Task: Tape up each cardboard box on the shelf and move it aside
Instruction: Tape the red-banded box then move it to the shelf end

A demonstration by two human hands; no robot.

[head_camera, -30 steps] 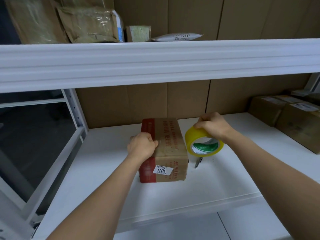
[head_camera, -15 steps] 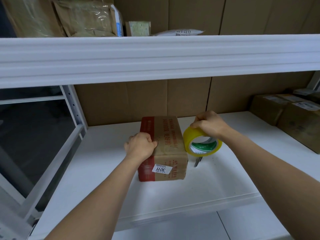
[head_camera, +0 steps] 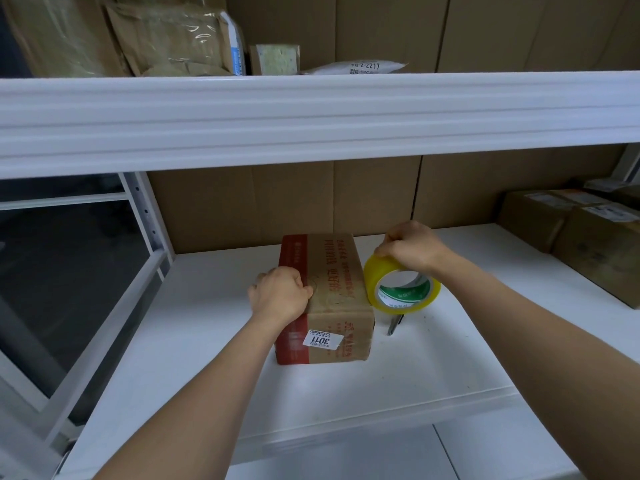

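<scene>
I'm midway through taping the box (head_camera: 325, 292), which sits on the white shelf (head_camera: 207, 341) at about the centre of my view. My left hand (head_camera: 280, 294) curls over its nine-o'clock edge, seemingly pinning the tape end, though I can't tell for sure. My right hand (head_camera: 410, 247), fingers wrapped round the yellow tape roll (head_camera: 401, 287), holds it against the box's three-o'clock side. Next, I judge, I carry the strip down that side and cut it. The box is closed; its contents are hidden.
</scene>
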